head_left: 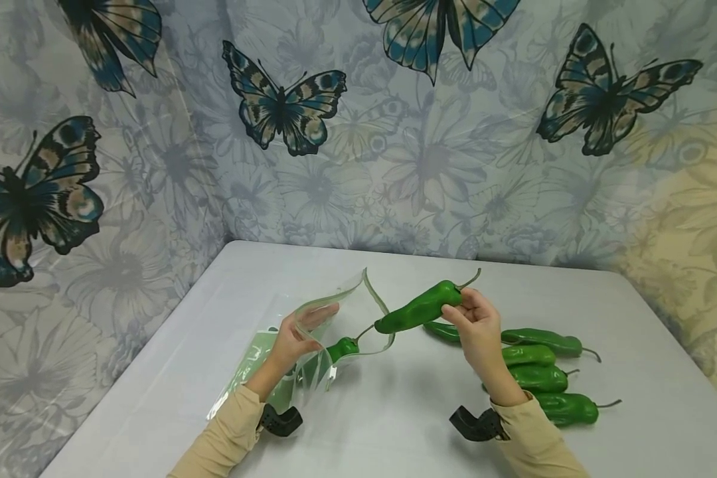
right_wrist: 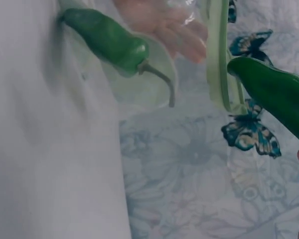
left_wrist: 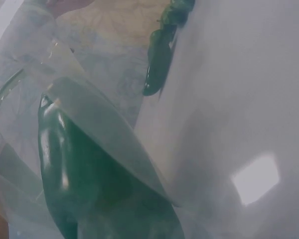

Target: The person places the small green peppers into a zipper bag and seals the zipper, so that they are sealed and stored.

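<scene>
A clear zip bag (head_left: 336, 298) with a pale green rim gapes toward the right, held up by my left hand (head_left: 291, 340). Inside it lies a green pepper (head_left: 343, 348), stem toward the mouth; the left wrist view shows a large pepper (left_wrist: 74, 169) through the plastic. My right hand (head_left: 478, 328) pinches another green pepper (head_left: 421, 309) near its stem end. That pepper's tip is right at the bag's mouth, beside the green zip strip (right_wrist: 218, 59) in the right wrist view.
Several green peppers (head_left: 540, 380) lie on the white table (head_left: 406, 425) at the right, partly behind my right forearm. A flat green-and-clear packet (head_left: 253, 358) lies at the left under the bag. Butterfly-patterned cloth (head_left: 430, 166) hangs behind the table.
</scene>
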`<state>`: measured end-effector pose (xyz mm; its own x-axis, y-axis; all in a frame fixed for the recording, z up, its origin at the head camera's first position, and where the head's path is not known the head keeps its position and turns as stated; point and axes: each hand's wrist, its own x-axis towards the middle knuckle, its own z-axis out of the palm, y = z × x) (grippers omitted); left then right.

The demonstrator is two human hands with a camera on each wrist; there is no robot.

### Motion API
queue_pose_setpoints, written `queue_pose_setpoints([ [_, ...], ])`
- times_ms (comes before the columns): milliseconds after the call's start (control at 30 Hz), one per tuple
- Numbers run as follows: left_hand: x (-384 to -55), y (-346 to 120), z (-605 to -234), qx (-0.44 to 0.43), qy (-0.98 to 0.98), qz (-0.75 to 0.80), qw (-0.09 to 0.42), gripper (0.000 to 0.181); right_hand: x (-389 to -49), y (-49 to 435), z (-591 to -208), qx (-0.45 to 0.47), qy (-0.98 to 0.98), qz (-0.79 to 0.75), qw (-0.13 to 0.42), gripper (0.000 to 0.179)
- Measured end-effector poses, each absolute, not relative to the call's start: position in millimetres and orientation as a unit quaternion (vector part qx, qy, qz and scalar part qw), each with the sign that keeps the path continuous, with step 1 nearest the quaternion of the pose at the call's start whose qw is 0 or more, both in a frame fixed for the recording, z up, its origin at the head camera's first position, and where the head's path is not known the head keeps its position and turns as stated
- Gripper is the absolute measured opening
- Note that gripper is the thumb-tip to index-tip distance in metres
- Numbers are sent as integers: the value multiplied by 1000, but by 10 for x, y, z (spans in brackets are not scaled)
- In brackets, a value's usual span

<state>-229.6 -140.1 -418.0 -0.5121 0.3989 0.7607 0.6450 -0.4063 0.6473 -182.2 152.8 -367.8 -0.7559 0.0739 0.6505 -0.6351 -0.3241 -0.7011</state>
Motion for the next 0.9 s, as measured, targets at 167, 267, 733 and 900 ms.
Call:
queue_pose_setpoints([
  [167, -2312, -1401, -4173, -487, -540, -681, 88, 61, -1842, 1501, -3652, 228, -567, 753, 243, 31],
  [267, -2308, -1396, -4169, -486, -541, -681, 87, 63, -1848, 1485, -3649, 215, -588, 742, 238, 34],
  [733, -2252, -1400, -4174, -474, -544, -688, 76, 64, -1864, 1363, -3685, 219, -600, 737, 220, 39],
  [900, -2270, -1402, -4177, -484, -533, -690, 77, 60, -1869, 1306, -3676, 206, -607, 739, 208, 39],
])
